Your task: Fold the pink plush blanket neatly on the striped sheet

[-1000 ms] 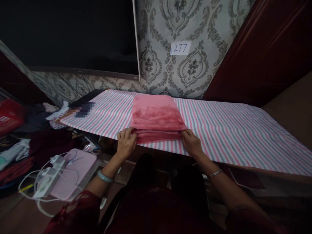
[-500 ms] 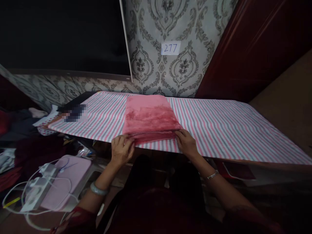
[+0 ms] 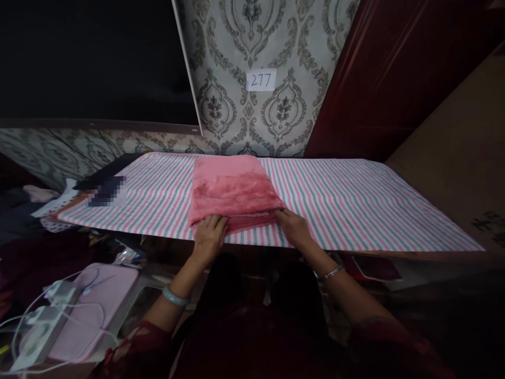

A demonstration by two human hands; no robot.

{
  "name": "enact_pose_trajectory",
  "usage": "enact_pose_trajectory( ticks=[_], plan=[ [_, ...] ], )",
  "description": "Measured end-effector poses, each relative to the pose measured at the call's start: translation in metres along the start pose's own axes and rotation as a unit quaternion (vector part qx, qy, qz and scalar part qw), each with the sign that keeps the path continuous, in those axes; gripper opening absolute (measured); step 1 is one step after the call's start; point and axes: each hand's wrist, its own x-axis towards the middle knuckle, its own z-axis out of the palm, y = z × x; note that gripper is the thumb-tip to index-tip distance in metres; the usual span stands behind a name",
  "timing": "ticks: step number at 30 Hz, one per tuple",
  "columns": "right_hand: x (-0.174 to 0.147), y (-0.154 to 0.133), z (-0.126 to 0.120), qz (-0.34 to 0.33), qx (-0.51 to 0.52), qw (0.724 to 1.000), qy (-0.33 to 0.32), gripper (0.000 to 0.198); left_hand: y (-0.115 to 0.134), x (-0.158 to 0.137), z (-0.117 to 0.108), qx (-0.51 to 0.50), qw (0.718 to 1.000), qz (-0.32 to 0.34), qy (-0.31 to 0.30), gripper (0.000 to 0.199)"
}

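Note:
A folded pink plush cloth [image 3: 236,184] lies in several layers on the striped tablecloth [image 3: 335,205], close to the table's front edge. At the cloth's front left, my left hand [image 3: 210,237] has its fingers curled over the layered edge, gripping it. My right hand [image 3: 294,226] pinches the front right corner between thumb and fingers. The lower layers show between the two hands, slightly apart from the top one. My fingertips are partly hidden by the fabric.
A dark television [image 3: 94,63] is behind the table at the left. Something pixelated [image 3: 105,191] lies at the table's left end. Below it, a white power strip [image 3: 45,326] with cables rests on a pink-topped stool [image 3: 94,310]. A cardboard surface [image 3: 453,131] stands at the right.
My left hand has moved inward to the right along the cloth's front edge. The right hand stays at the front right corner. The view has shifted slightly.

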Motion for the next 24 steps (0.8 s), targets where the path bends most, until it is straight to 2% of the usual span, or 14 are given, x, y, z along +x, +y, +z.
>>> enact_pose_trajectory(
  ticks=[5,11,15,21,24],
  plan=[
    [0.011,-0.001,-0.004,-0.031,-0.081,0.996,-0.016,0.031,-0.002,0.009,-0.001,0.000,0.999,-0.011,-0.040,0.024],
    [0.019,-0.005,0.007,-0.028,-0.119,0.991,0.055,0.024,-0.003,0.007,0.009,0.005,0.999,-0.018,0.030,0.023],
    [0.015,-0.004,0.012,-0.023,-0.135,0.990,0.039,0.021,-0.003,-0.002,0.016,0.017,1.000,-0.002,0.020,0.023],
    [0.002,0.003,0.003,-0.047,-0.088,0.995,-0.009,0.025,-0.007,-0.014,0.016,-0.007,0.999,0.026,-0.018,0.027],
    [-0.006,0.005,-0.004,-0.045,-0.020,0.999,0.007,0.029,-0.005,-0.021,0.005,-0.048,0.998,0.024,-0.025,0.030]
  ],
)
